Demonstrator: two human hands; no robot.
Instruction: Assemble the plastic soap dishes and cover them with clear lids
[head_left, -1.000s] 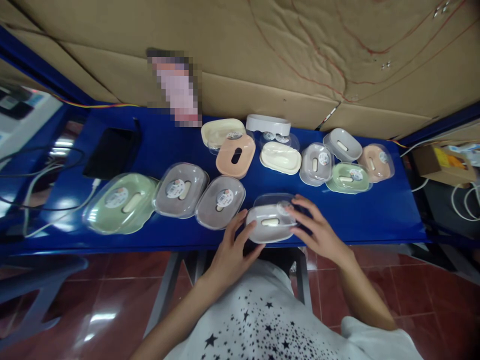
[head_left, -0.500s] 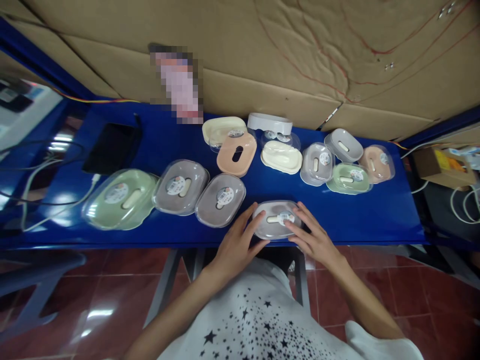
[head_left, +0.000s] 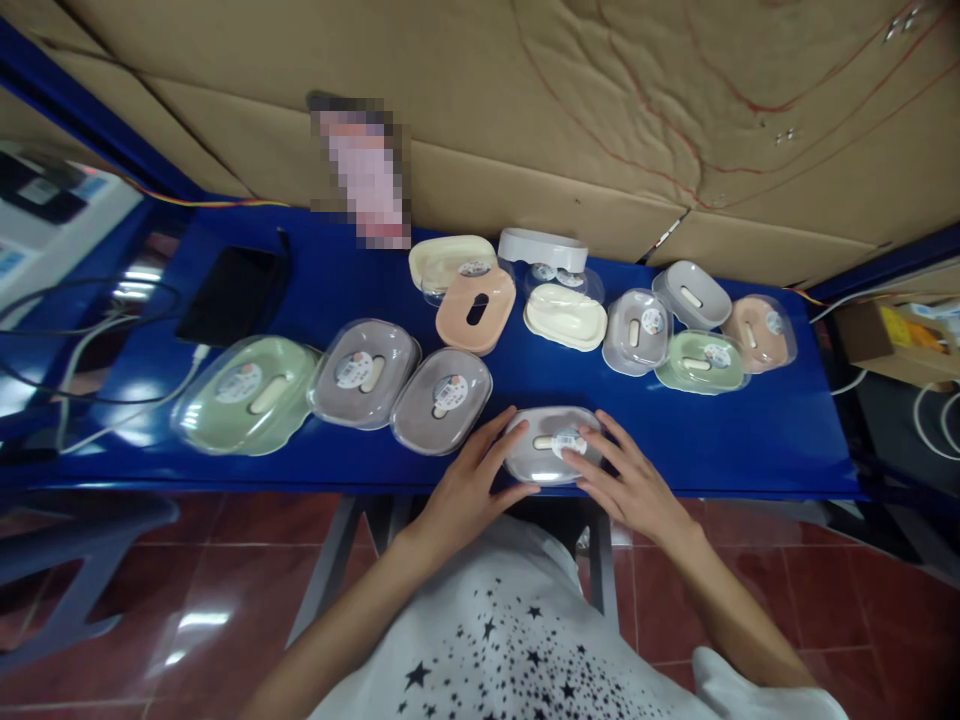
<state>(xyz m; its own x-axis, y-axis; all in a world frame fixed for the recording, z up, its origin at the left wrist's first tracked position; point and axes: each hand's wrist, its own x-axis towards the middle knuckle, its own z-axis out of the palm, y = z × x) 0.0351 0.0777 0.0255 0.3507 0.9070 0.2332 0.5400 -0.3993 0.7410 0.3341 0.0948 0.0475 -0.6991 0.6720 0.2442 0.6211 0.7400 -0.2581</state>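
Note:
A grey oval soap box (head_left: 529,460) with a clear lid lies near the table's front edge. A round white label (head_left: 568,441) is on its lid, beside a cream oval piece (head_left: 542,442). My left hand (head_left: 472,475) holds the box's left end, fingers along the far rim and thumb at the near rim. At the right end, my right hand (head_left: 630,475) grips the box, with some fingertips resting on the lid at the label. Close to my left hand sits another grey soap box (head_left: 427,415) with a clear lid.
Left lie another grey box (head_left: 352,400) and a green box (head_left: 232,425). Behind are a peach lid (head_left: 454,315), cream tray (head_left: 562,318) and white base (head_left: 544,248). Several lidded boxes (head_left: 701,375) group at the right. A black device (head_left: 232,295) with cables lies far left.
The view has shifted slightly. Both hands stay on the grey soap box; the right fingertips have slid a little left over the label.

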